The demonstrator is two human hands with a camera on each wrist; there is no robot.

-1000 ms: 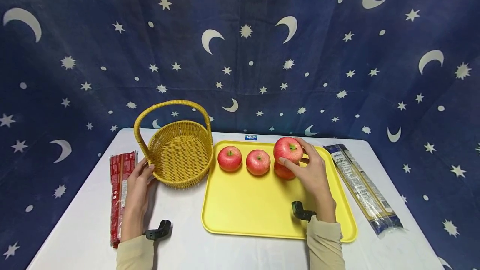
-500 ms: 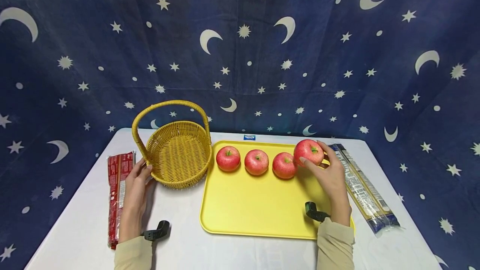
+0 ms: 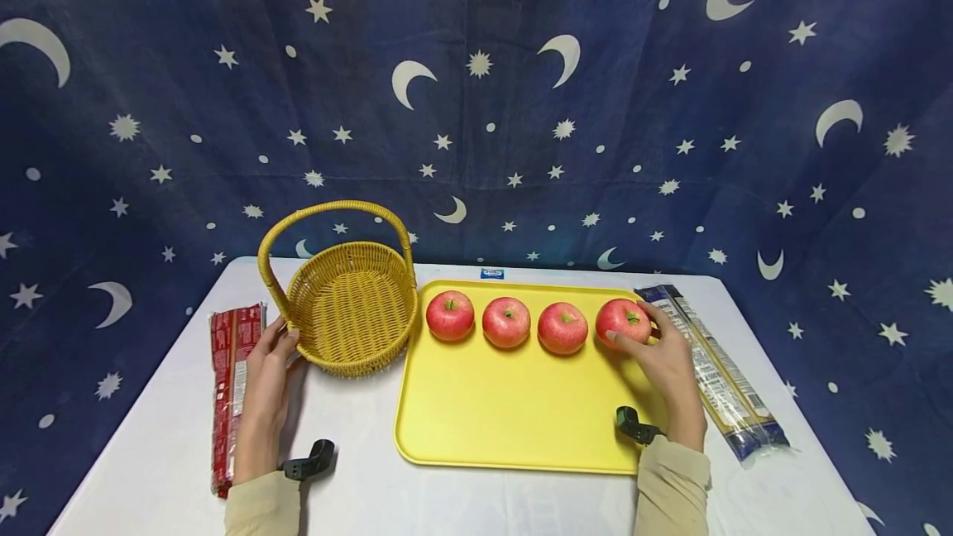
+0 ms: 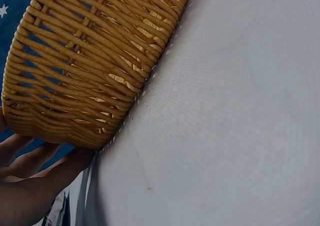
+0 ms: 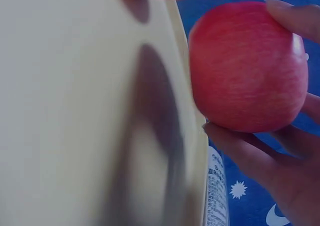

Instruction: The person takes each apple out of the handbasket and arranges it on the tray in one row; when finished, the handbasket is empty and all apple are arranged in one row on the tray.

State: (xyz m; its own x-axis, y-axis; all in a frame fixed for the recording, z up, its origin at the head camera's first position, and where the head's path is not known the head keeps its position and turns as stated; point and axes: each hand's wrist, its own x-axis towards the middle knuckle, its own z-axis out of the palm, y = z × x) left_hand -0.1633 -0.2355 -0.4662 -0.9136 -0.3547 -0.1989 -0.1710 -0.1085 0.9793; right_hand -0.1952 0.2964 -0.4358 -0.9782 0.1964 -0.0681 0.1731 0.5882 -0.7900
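In the head view, my right hand (image 3: 666, 358) grips a red apple (image 3: 622, 323) over the back right of a yellow tray (image 3: 514, 420). The right wrist view shows thumb and fingers on opposite sides of this apple (image 5: 247, 68), close to the tray, with a shadow beside it. To its left is a row of three more apples, one of them the nearest apple (image 3: 562, 327). My left hand (image 3: 268, 375) rests against the left side of a woven basket (image 3: 353, 354) with a tall arched handle. Its fairly straight fingers (image 4: 70, 168) touch the basket's outer wall.
A long red packet (image 3: 229, 404) lies left of my left hand. Along the tray's right side is a clear and blue packet (image 3: 725, 379). A small blue label (image 3: 492, 273) sits at the table's back edge, before a star-patterned curtain (image 3: 476, 106).
My right hand has carried its apple rightward from above the third apple, then lowered it at the row's right end. My left hand stays against the basket. The head view has shifted slightly.
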